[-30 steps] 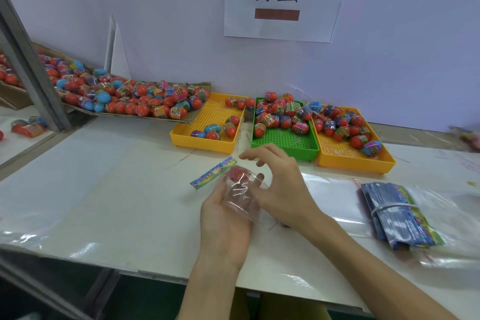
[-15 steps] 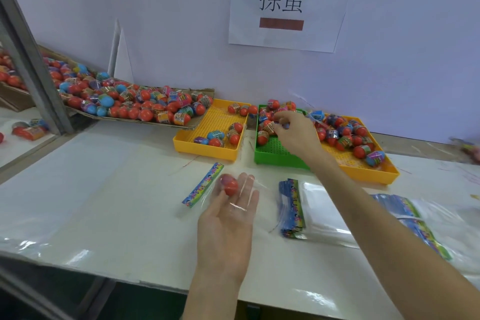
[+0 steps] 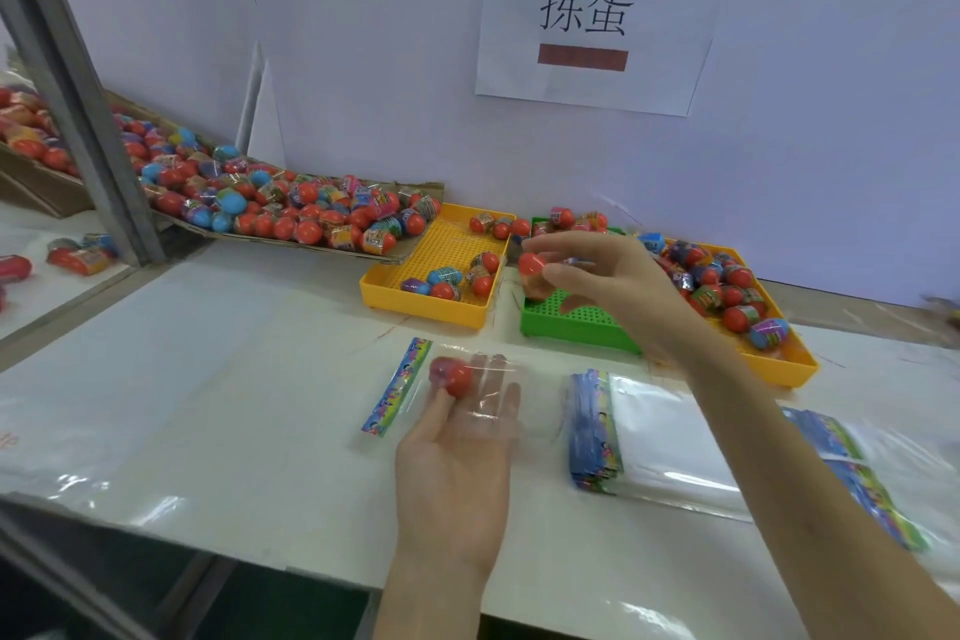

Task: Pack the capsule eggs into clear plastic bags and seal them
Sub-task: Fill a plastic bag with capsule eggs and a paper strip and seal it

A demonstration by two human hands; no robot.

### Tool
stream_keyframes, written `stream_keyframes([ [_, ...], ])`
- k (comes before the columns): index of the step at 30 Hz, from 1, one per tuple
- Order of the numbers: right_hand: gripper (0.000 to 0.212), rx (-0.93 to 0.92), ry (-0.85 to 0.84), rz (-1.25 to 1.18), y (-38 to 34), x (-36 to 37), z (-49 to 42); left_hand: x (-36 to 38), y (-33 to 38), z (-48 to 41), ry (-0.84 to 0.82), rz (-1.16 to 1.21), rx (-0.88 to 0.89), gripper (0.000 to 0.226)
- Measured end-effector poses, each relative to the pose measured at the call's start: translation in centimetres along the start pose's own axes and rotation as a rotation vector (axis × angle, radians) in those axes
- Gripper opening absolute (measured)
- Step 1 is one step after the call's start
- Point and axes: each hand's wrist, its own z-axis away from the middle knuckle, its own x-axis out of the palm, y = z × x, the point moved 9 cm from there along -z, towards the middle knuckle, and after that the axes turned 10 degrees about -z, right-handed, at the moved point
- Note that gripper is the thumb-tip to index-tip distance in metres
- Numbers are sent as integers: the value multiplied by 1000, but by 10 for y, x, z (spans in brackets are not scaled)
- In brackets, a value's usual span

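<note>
Head view: my left hand [image 3: 457, 437] lies palm-up, fingers straight, carrying the clear bag [image 3: 467, 392] with one capsule egg [image 3: 453, 376] inside. My right hand [image 3: 597, 276] pinches another egg [image 3: 532, 265] over the green tray [image 3: 576, 322]. Risk: the slack bag mouth folds shut, so the egg bounces off.

Both forearms are showing bare to the frame edge, wearing no sleeves above the white table [image 3: 218, 379]. The left hand [image 3: 457, 452] and right hand [image 3: 597, 276] are wearing no gloves, rings or watch.
</note>
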Motion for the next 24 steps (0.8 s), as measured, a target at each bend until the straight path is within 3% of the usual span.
stream_keyframes([
  [3, 28, 24, -211, -297, -16, 10, 36, -1, 7, 0, 10, -10, 62, 18],
  [7, 20, 127, -384, -106, -7, 22, 47, -4, 12, -1, 42, -1, 100, 23],
  [10, 17, 90, -360, 253, 2, 32, 43, -1, 13, -1, 9, -7, 104, 17],
  [12, 19, 11, -291, 358, 1, 38, 40, 0, 12, 0, -6, -32, 105, 20],
  [17, 25, -158, -111, 340, -2, 56, 40, 4, 12, 5, -9, -86, 105, 26],
  [24, 30, -192, -92, 314, 6, 76, 44, -2, 9, 6, 42, -93, 95, 27],
])
